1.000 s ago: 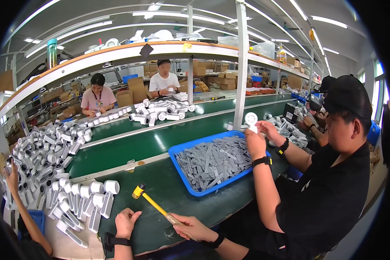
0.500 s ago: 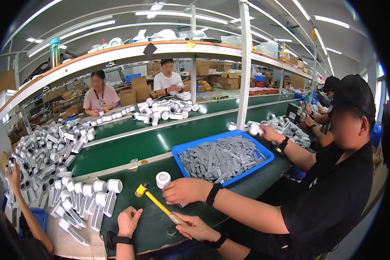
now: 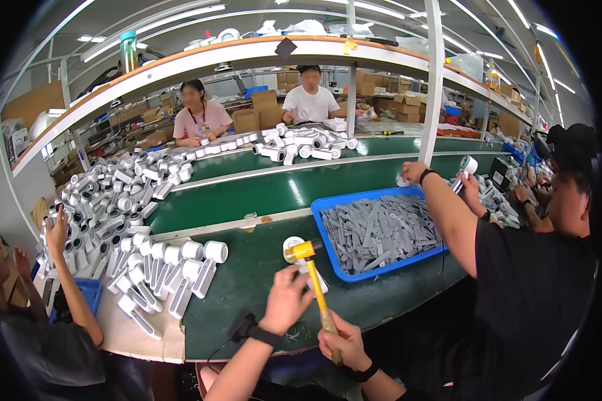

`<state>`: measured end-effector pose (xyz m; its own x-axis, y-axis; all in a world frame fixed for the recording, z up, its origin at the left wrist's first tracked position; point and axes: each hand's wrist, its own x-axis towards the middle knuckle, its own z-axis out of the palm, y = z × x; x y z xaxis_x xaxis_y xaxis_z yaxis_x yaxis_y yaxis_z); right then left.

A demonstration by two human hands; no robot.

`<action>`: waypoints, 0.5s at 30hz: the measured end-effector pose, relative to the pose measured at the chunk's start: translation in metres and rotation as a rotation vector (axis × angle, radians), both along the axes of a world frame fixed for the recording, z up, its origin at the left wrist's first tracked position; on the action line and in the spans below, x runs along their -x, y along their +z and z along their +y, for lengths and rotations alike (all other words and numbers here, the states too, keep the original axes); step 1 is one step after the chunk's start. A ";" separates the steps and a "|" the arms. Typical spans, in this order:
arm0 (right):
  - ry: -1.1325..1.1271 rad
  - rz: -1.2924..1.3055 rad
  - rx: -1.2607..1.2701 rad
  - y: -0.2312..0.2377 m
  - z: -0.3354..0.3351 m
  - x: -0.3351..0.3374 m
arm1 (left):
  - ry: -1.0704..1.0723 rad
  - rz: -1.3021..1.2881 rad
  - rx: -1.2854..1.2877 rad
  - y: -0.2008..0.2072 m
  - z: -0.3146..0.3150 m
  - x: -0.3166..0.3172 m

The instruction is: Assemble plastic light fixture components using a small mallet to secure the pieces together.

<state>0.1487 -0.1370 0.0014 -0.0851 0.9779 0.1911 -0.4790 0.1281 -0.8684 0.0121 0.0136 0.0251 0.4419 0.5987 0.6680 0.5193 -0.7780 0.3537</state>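
My right hand (image 3: 344,341) is wrapped round the handle of a hammer (image 3: 306,251) with a yellow head and a dark striking face. It is held upright above the green bench. My left hand (image 3: 289,299) is open, fingers apart, close beside the hammer handle and a white handheld fan (image 3: 292,243). That fan lies partly behind the hammer; whether my left fingertips touch it I cannot tell.
A blue tray (image 3: 352,277) heaped with grey strip-shaped parts stands right of the hammer. White fans (image 3: 170,257) lie on cardboard at left, with a bigger pile (image 3: 107,200) behind. Co-workers sit at both sides; one at right reaches past the tray.
The co-worker's hand has left the white fan and moved to beyond the tray. My left hand has moved forward toward the fan, and the hammer is now more upright. The view has shifted left.
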 end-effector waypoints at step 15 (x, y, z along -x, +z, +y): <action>-0.074 -0.135 0.037 0.003 -0.047 -0.024 | 0.064 -0.092 0.165 -0.024 -0.027 0.024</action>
<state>0.1726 -0.1837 0.0046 -0.0354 0.9885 0.1467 -0.3477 0.1254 -0.9292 -0.0119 -0.0133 0.0006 0.3410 0.7281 0.5946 0.5252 -0.6722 0.5219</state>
